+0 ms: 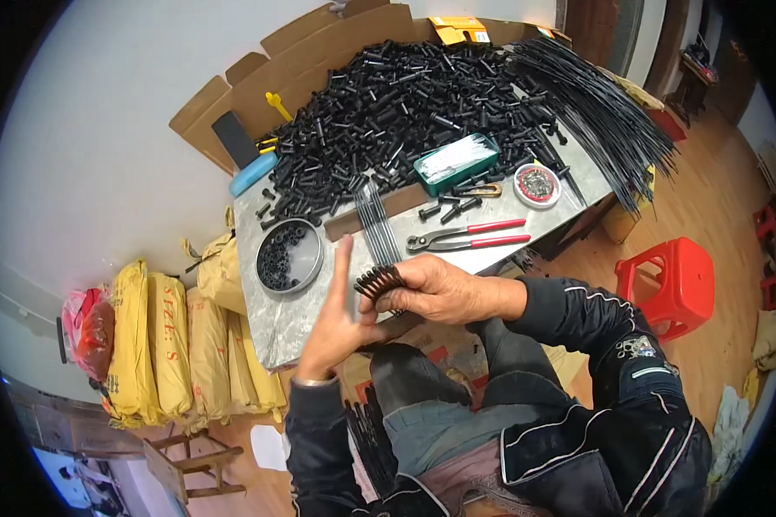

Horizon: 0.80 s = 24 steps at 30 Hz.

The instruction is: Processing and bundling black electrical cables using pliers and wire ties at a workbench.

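My right hand [435,291] is closed on a fanned bunch of thin black rods [379,281], their tips pointing toward my left hand. My left hand [332,332] is just beside it, index finger stretched up and thumb reaching toward the bunch; its other fingers are partly hidden. Beyond the hands, several thin grey rods [376,226] lean over a brown bar [405,201] on the table. To their right lie end-cutting pincers [474,235] with red handles. A round tin [319,258] of small black rings stands left of the rods.
A large heap of black tubular parts [388,112] covers the back of the grey table [272,323]. Nearby are a green box [457,164], a round tub [537,185] of small metal pieces and long black rods [595,112]. Yellow sacks [169,345] stand left, a red stool [677,284] right.
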Available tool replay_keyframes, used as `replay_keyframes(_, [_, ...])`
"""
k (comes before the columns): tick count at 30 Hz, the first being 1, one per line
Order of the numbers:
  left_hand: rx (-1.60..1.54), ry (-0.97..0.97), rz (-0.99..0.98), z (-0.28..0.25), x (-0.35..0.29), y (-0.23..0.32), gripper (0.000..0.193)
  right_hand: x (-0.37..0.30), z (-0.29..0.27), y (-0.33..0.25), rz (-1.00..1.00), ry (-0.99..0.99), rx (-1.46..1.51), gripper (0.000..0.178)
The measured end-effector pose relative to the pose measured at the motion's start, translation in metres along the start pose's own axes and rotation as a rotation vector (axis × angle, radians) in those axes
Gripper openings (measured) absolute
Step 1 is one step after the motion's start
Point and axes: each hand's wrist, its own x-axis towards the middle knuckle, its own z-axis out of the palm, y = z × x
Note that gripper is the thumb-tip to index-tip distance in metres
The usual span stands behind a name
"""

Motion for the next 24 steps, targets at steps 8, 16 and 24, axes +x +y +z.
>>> replay_keyframes(8, [0.240,0.226,0.619,0.033,-0.002,0.067,0.028,0.012,-0.005,-0.002,-0.090,0.071,-0.206,0.021])
replay_keyframes(16, [0.271,0.311,0.652,0.033,0.001,0.066,0.018,0.021,-0.193,0.053,0.290,0.399,-1.464,0.016])
replay_keyframes(24, [0.127,0.308,0.586,0.033,0.003,0.062,0.017,0.026,-0.209,0.059,0.247,0.344,-1.549,0.008])
